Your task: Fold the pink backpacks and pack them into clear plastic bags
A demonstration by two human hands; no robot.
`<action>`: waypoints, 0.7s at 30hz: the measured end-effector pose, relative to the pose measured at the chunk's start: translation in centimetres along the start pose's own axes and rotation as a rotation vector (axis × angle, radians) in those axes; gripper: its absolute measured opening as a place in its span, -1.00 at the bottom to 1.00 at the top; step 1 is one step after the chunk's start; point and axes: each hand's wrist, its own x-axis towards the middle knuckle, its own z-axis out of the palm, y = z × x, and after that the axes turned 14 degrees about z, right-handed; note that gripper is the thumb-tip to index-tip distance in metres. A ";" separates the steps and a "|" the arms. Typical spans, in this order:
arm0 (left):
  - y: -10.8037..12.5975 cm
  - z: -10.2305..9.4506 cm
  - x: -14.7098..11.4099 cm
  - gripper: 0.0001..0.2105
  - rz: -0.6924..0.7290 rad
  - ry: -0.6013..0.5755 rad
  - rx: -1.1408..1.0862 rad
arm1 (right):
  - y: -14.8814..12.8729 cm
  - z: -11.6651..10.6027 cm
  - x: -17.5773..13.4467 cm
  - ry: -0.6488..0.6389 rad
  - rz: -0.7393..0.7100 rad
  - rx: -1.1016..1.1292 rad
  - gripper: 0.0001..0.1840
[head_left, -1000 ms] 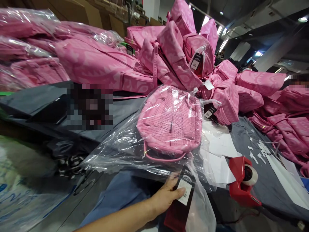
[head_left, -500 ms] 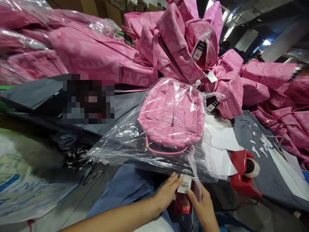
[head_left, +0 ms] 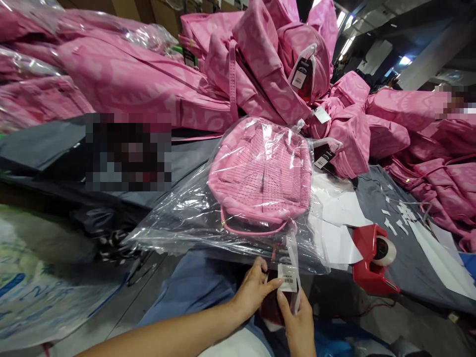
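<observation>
A pink backpack [head_left: 260,173] lies inside a clear plastic bag [head_left: 178,223] in front of me, its handle loop toward me. From it a white strap hangs over the table edge to a dark and red hang tag with a white barcode label [head_left: 287,278]. My left hand [head_left: 253,290] grips the tag from the left, thumb on the label's lower edge. My right hand [head_left: 297,317] pinches the tag and strap from below right. Both hands are closed; some fingertips are hidden behind the tag.
Several pink backpacks [head_left: 256,64] are heaped across the back, with plastic-wrapped ones at left. A red tape dispenser [head_left: 366,277] stands right, beside white papers [head_left: 340,218] and paper scraps [head_left: 403,218]. Dark cloth covers the table [head_left: 386,198].
My left thumb has come down onto the label's edge and its fingers have curled in. My right hand has shifted slightly left. The view has moved a little.
</observation>
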 end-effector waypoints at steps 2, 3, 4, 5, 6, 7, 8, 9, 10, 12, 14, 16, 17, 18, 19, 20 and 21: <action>0.4 -0.9 -0.2 -0.32 -0.059 -0.082 0.025 | -0.5 -0.1 -0.7 0.019 0.006 0.006 -0.40; 0.7 -1.4 -0.3 -0.31 -0.093 -0.160 0.036 | -0.8 -0.2 -0.9 0.026 0.031 -0.013 -0.38; 1.2 -1.8 -0.3 -0.31 -0.121 -0.251 0.045 | -1.0 -0.5 -1.1 0.035 0.060 -0.046 -0.36; 1.7 -2.2 -0.2 -0.33 -0.137 -0.339 0.057 | -1.1 -0.7 -1.1 0.038 0.079 -0.082 -0.33; 2.0 -2.4 -0.1 -0.36 -0.139 -0.408 0.071 | -1.1 -1.0 -1.1 0.033 0.077 -0.108 -0.31; 2.3 -2.4 0.0 -0.39 -0.130 -0.448 0.084 | -1.1 -1.1 -0.9 0.028 0.053 -0.117 -0.30; 2.4 -2.3 0.1 -0.41 -0.119 -0.460 0.093 | -0.9 -1.2 -0.7 0.024 0.019 -0.112 -0.31; 2.3 -2.0 0.2 -0.42 -0.117 -0.453 0.096 | -0.7 -1.2 -0.5 0.026 -0.010 -0.110 -0.32; 2.2 -1.6 0.3 -0.42 -0.123 -0.439 0.101 | -0.5 -1.1 -0.3 0.034 -0.029 -0.120 -0.34; 1.8 -0.9 0.2 -0.41 -0.137 -0.428 0.121 | -0.3 -1.0 -0.2 0.028 -0.037 -0.192 -0.36; 1.7 -0.3 -0.2 -0.45 -0.131 -0.422 0.144 | -0.7 -1.0 -0.3 0.002 -0.047 -0.268 -0.37; 2.0 0.0 -0.7 -0.50 -0.099 -0.409 0.163 | -1.4 -1.0 -0.3 0.004 -0.074 -0.283 -0.38; 2.1 0.0 -0.9 -0.52 -0.083 -0.400 0.169 | -1.8 -1.0 -0.3 0.017 -0.087 -0.272 -0.38; 2.3 -0.1 -1.1 -0.53 -0.075 -0.391 0.171 | -2.1 -1.1 -0.2 0.028 -0.094 -0.256 -0.39; 2.4 -0.2 -1.2 -0.53 -0.076 -0.386 0.169 | -2.3 -1.2 0.0 0.024 -0.091 -0.241 -0.38; 2.4 -0.4 -1.2 -0.52 -0.087 -0.387 0.162 | -2.3 -1.4 0.2 0.001 -0.078 -0.227 -0.37; 2.4 -0.7 -1.1 -0.50 -0.107 -0.395 0.156 | -2.2 -1.6 0.5 -0.027 -0.062 -0.208 -0.37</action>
